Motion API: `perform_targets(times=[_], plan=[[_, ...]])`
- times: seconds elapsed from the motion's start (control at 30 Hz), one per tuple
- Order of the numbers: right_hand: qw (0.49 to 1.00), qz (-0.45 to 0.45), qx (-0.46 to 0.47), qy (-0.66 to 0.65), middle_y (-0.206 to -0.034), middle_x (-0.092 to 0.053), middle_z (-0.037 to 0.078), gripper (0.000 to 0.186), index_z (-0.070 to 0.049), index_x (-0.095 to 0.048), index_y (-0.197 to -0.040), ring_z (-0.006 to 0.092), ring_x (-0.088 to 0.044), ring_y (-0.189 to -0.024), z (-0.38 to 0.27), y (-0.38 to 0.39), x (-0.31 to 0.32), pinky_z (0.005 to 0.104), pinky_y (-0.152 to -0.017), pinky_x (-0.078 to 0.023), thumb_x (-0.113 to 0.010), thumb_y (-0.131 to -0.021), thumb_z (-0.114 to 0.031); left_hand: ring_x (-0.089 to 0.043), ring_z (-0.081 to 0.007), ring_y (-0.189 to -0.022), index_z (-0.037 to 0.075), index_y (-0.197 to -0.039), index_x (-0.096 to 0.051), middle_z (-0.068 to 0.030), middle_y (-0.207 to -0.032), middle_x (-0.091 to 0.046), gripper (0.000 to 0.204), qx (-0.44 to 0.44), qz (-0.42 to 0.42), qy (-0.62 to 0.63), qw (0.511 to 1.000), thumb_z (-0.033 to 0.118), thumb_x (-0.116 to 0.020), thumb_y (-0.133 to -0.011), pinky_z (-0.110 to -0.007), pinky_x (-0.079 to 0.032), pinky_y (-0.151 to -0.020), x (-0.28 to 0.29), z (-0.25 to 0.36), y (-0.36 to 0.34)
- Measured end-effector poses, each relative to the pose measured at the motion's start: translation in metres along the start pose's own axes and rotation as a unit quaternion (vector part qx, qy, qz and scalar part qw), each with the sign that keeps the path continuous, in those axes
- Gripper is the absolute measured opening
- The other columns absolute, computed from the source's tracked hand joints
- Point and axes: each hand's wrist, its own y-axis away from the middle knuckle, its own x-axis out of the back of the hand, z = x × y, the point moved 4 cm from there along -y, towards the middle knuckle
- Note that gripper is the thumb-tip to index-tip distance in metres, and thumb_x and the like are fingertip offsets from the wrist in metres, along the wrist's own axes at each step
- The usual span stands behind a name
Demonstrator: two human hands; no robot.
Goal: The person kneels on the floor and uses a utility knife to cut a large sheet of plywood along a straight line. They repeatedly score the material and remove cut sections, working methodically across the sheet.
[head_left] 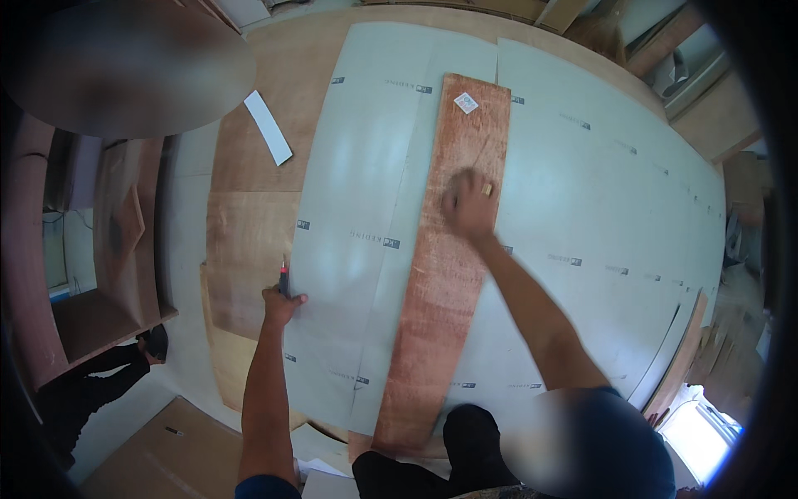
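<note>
My left hand (283, 301) is closed on a dark tool with a red band and a thin pointed metal tip (283, 276), at the left edge of a pale sheet (362, 158) lying on plywood. My right hand (470, 204), blurred, is curled on or just over a long reddish-brown plank (428, 333) that lies lengthwise on the sheets, with a small square label (465, 103) at its far end. A small yellowish bit shows by my fingers; I cannot make out what they hold.
A narrow white strip (268, 127) lies on plywood (245, 229) at the left. Wooden cabinet carcasses (100, 324) stand farther left, beside another person's dark-clothed legs (108, 370). A cardboard panel (137, 457) is at the lower left. Boards (706, 125) are stacked along the back right.
</note>
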Motion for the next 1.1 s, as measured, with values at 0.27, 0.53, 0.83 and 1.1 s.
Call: perform_targets(times=[0.27,0.53,0.83,1.1], plan=[[0.992,0.085,-0.061,0.075,-0.165,-0.038,0.013,0.07,-0.011,-0.046,-0.159,0.0355,-0.031,-0.154,0.035,-0.14,0.005,0.0613,-0.123,-0.024,-0.056,-0.098,-0.045,-0.063,-0.0219,-0.081,-0.006,-0.104,-0.07,-0.0068,-0.092,-0.066,0.052,0.027,0.056,0.046,0.997,0.015,-0.1,-0.066,-0.037,-0.055,-0.077,0.005,0.025,0.02],[0.991,0.087,-0.063,0.081,-0.162,-0.042,0.015,0.069,-0.01,-0.052,-0.154,0.0381,-0.034,-0.151,0.042,-0.137,0.007,0.0621,-0.12,-0.026,-0.055,-0.096,-0.046,-0.064,-0.0189,-0.077,-0.006,-0.104,-0.072,-0.004,-0.091,-0.072,0.047,0.017,-0.023,0.146,0.989,0.0,-0.095,-0.063,-0.034,-0.056,-0.076,0.003,0.072,0.023],[0.994,0.035,-0.094,0.042,-0.165,-0.039,0.016,0.069,-0.011,-0.054,-0.155,0.0398,-0.029,-0.154,0.026,-0.153,0.011,0.0629,-0.121,-0.024,-0.054,-0.094,-0.044,-0.06,-0.0164,-0.086,0.001,-0.092,-0.06,-0.0021,-0.093,-0.063,0.041,0.081,-0.047,0.086,0.992,0.017,-0.096,-0.079,-0.033,-0.053,-0.081,0.028,0.032,0.015],[0.993,0.02,-0.11,0.048,-0.167,-0.039,0.016,0.069,-0.012,-0.054,-0.154,0.0377,-0.029,-0.154,0.04,-0.152,0.01,0.0599,-0.122,-0.02,-0.054,-0.094,-0.045,-0.062,-0.0251,-0.126,-0.004,-0.146,-0.052,-0.0159,-0.14,-0.062,0.06,-0.112,0.007,0.282,0.953,0.021,-0.078,-0.098,-0.037,-0.05,-0.108,-0.01,0.328,-0.044]])
